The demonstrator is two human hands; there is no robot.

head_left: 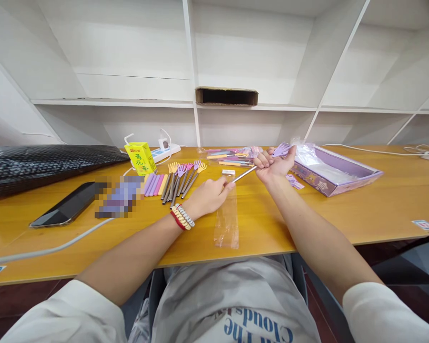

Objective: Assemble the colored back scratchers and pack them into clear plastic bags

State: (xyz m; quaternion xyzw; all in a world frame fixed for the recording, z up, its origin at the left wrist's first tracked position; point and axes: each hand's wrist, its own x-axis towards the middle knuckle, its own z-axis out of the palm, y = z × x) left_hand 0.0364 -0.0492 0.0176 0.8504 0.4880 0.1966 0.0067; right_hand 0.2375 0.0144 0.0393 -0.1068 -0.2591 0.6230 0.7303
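Observation:
A back scratcher (245,174) with a silver rod and a purple claw head spans the space between my hands, tilted over the table. My right hand (276,166), palm turned up, is closed round it near the claw end. The lower end of the rod is pinched in the fingers of my left hand (209,196), which partly hide it. Under the rod lies a clear plastic sleeve (227,226) with a white label at its top. Left of my left hand are several back scratchers (181,183) with yellow, purple and pink claws, beside a row of coloured handles (155,185).
Bagged back scratchers (232,155) lie behind my hands. A purple box (343,174) with clear plastic inside stands right. To the left are a yellow drink carton (141,158), a phone (66,205), a black wrapped bundle (46,166) and a power strip (166,152). White shelves rise behind.

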